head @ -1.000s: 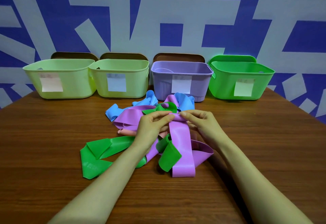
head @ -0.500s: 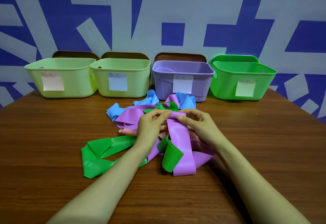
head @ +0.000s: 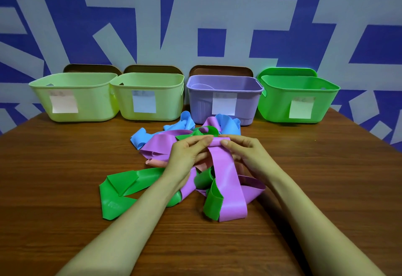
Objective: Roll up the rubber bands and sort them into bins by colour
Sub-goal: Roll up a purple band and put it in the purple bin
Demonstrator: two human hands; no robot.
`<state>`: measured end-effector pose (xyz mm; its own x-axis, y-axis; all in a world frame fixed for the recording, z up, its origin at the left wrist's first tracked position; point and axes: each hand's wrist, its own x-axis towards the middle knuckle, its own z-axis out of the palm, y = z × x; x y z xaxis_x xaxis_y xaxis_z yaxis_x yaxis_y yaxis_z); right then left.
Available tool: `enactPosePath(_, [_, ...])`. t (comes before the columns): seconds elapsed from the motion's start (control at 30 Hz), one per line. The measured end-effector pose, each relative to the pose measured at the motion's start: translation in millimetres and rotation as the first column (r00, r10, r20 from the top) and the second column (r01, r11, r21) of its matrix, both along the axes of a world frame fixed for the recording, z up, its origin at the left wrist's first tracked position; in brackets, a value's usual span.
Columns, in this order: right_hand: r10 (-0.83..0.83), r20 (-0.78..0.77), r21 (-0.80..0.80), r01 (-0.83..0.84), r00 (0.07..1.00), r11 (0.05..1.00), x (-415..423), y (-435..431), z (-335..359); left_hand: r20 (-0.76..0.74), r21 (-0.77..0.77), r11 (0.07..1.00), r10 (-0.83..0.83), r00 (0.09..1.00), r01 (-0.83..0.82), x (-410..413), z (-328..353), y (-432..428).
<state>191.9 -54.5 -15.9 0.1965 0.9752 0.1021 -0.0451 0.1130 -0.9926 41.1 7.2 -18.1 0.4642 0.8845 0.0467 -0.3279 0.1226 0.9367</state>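
hands, left [head: 187, 154] and right [head: 245, 154], each grip pinched on the purple band's [head: 226, 180] rolled far end.

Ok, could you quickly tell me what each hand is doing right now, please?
Left hand: closed, pinching the far end of the purple band.
Right hand: closed, pinching that same end of the purple band.

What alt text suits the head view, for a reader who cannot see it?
The left hand and right hand pinch the curled top end of a purple band over a tangle of coloured bands on a wooden table. Behind stand two yellow-green bins, a purple bin and a green bin, each labelled.
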Motion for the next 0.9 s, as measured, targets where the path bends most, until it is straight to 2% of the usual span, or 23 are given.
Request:
enactPosePath(0.3, [-0.026,-0.156,-0.022,0.023,0.987,0.999,0.5,0.2,2.8,0.022,-0.057,0.997,0.047,0.999,-0.046,0.8,3.1,-2.9])
enactPosePath(0.4, [-0.067,-0.220,0.008,0.070,0.973,0.998,-0.5,-0.1,3.8,0.036,-0.084,0.996,-0.035,0.999,0.037,2.6,3.8,-4.5])
enactPosePath(0.53, [-0.091,-0.288,0.021,0.102,0.953,0.995,-0.1,-0.5,4.8,-0.044,-0.082,0.992,-0.098,0.994,0.094,2.6,-0.9,-2.8])
enactPosePath(0.9, [-0.089,-0.113,0.065,0.096,0.990,0.993,1.7,-1.3,4.0,-0.018,-0.042,0.997,-0.072,0.997,0.071,-0.7,4.3,-3.9])
